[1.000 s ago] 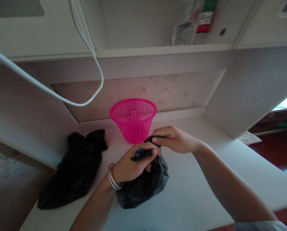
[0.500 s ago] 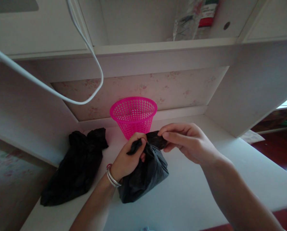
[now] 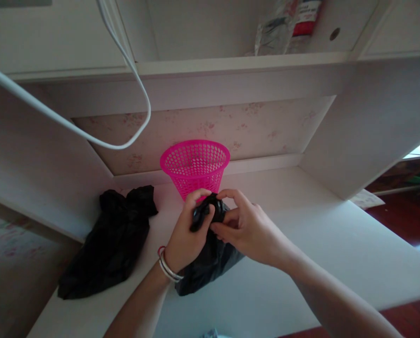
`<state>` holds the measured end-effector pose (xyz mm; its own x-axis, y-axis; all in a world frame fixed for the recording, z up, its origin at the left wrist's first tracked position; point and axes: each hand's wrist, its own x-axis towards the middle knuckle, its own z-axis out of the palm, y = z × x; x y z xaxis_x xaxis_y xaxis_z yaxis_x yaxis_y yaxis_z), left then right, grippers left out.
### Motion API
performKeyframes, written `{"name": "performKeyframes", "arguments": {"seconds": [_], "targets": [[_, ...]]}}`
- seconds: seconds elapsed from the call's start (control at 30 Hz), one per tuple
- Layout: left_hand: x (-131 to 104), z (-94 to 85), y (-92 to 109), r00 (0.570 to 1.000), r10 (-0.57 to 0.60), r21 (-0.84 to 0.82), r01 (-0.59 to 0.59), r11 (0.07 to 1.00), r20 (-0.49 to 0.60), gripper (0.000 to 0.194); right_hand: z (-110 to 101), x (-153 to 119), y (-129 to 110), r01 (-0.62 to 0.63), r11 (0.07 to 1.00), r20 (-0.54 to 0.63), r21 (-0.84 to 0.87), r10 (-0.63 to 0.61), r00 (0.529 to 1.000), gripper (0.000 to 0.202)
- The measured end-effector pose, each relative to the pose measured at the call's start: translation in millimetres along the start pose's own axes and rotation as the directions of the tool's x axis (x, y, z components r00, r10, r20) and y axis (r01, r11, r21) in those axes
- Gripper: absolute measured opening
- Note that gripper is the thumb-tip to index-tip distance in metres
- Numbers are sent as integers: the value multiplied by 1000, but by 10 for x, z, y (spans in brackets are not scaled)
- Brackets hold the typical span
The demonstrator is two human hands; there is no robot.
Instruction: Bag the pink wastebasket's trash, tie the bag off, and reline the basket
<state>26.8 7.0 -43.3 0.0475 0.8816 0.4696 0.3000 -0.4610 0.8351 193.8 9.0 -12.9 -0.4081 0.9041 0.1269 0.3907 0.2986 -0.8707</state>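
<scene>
In the head view, the left hand point(image 3: 189, 234) was closed around the gathered neck of a black bag point(image 3: 210, 267), its thumb pressed over the dark plastic. The right hand point(image 3: 252, 230) met it from the other side, fingers bent and nearly closed, with thumb and fingertips gripping the same gathered top just beside the left thumb. The bag's body hung below both hands, over the white table point(image 3: 294, 286); whether its underside touched the surface could not be told. Bangles point(image 3: 171, 273) circled the left wrist.

Just beyond the hands stood a pink basket point(image 3: 196, 176), upright, its lower part partly hidden, near the floral panel point(image 3: 273, 129). A second bag point(image 3: 107, 249), also black, lay crumpled on the table to the left. A white cable point(image 3: 104, 142) looped across the upper left, and a clear plastic package point(image 3: 273, 33) sat on the shelf point(image 3: 238, 65) above.
</scene>
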Motion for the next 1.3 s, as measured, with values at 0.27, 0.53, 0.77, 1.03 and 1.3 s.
{"name": "performKeyframes", "arguments": {"seconds": [0.27,0.53,0.77,1.03,1.3], "targets": [[-72,-86,-4,910,331,447,-412,794,251,40,-19,133,143,341,754,-118,-562,-481,869,17],[-155,-78,-89,816,543,472,-565,677,197,37,-12,193,397,378,832,-60,-406,-437,898,28],[-128,-228,-159,701,649,497,-693,522,296,34,-134,168,313,229,971,-38,-65,-232,972,16],[-64,-342,-161,634,683,539,-740,401,363,25,-336,152,313,29,863,118,505,-102,988,21],[-41,-358,-141,588,725,528,-768,363,358,20,-236,185,372,-110,792,151,601,22,988,20]]}}
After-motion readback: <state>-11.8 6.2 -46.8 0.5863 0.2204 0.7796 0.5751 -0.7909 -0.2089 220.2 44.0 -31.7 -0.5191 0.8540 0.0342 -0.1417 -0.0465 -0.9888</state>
